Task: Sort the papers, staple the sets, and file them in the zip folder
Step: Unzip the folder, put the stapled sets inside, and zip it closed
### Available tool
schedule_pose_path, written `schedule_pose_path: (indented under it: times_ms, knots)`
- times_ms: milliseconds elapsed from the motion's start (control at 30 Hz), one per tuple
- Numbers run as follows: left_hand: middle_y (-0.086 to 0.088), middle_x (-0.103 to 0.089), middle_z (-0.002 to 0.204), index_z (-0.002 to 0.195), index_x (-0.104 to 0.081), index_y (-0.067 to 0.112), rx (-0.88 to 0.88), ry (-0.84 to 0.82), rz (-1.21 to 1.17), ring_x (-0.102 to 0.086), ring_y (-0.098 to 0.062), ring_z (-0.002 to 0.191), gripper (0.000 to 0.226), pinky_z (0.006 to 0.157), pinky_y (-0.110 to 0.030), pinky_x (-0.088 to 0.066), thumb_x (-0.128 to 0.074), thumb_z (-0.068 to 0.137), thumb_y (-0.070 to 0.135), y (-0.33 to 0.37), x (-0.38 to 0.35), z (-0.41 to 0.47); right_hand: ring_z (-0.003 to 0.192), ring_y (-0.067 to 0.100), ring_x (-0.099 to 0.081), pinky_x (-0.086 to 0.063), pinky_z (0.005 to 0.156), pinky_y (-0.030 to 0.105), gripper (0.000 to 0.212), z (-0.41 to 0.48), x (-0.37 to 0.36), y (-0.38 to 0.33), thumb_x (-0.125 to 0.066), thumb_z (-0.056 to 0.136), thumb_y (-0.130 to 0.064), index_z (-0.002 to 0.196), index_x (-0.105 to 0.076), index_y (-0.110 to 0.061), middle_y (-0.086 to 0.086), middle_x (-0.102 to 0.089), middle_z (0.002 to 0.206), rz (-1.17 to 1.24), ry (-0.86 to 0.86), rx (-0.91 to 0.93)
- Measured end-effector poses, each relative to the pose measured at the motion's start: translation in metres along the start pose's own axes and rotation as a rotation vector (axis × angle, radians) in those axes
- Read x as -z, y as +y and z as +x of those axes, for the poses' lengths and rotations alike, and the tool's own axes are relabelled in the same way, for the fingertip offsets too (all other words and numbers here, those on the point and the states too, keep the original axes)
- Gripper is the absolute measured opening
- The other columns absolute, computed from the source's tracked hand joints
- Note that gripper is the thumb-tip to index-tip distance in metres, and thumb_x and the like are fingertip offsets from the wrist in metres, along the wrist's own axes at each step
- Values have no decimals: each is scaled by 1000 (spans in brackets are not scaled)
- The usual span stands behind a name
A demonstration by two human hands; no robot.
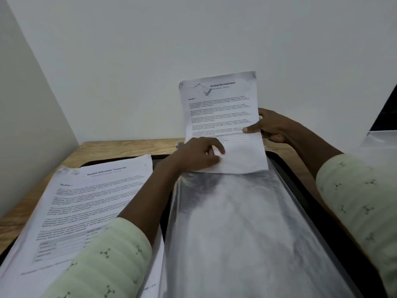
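Holding: both hands are clamped on one white printed paper set [221, 108], one hand at each side of it.
Left hand [199, 154]: fingers curled and thumb pressed on the set's lower left part, covering that corner.
Right hand [272, 126]: grips the set's right edge, thumb flat on the printed face and fingers behind.
Counts: two hands, two paper piles, one folder, one plastic sleeve.
Paper set's place: raised on its lower edge and tilted back toward the white wall [150, 61]. The edge meets the far end of a clear, glossy plastic sleeve [236, 222]; I cannot tell whether it has entered the sleeve.
Paper set's look: dense black text under a heading that ends "ernship Documentation", a small table low on the page, and both upper corners creased.
Second pile: a thick white stack [86, 203] headed "Sample Education Transcript" lies flat to the left, apart from the held set.
Folder: a black zip folder [300, 186] lies open on the light wooden tabletop [120, 147]. The sleeve lies over its right half, and the stack lies on its left half.
In the way: the left forearm, in a pale green patterned sleeve [111, 254], crosses the stack's right side and hides some of its text.
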State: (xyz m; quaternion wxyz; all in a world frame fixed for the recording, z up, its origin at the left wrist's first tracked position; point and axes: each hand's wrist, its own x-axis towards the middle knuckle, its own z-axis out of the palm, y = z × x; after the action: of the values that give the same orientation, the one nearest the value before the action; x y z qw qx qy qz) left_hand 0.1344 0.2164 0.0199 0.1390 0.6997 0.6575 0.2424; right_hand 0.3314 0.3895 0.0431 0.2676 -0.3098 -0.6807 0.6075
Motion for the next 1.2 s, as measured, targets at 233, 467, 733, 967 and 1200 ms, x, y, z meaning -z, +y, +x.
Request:
schedule_pose_path:
  times_ms: [233,467,733,967,1200]
  knots:
    - [6,-68,90,98,-75,19,-167,-78,-6,-56,-3,75,26,70,-19,-44,-74,84,42,57,-24,19,113,28,-65,-59,86,36,65,-2,-5,-9,-65,78,19,136,-50,-7,10,-64,129,-1,11,-33]
    - [-3,-72,85,82,-72,11,-147,-18,-12,-60,-15,76,13,66,-21,-42,-70,86,24,77,-44,38,96,20,-68,-61,65,29,50,-16,-2,-14,-55,90,12,132,-51,-16,5,-68,119,-96,32,-168]
    - [-3,-66,82,90,-71,9,-77,139,-157,-53,-6,71,12,59,-13,-35,-74,86,20,76,-46,50,93,22,-69,-61,74,32,49,-14,8,-13,-52,90,16,126,-57,-15,10,-70,114,-138,43,-256]
    - [0,-62,95,119,-66,22,22,-57,54,-57,-14,92,41,74,-23,-40,-76,84,39,32,-7,26,89,15,-67,-61,69,26,28,-9,16,-1,-60,93,0,117,-61,-15,1,-71,107,-172,69,-273]
    - [9,-63,75,95,-75,19,182,-25,39,-56,-6,72,16,60,-12,-37,-77,83,30,-16,25,-5,111,29,-62,-50,99,42,38,6,-4,16,-61,95,-9,132,-56,-1,14,-61,129,-189,299,6]
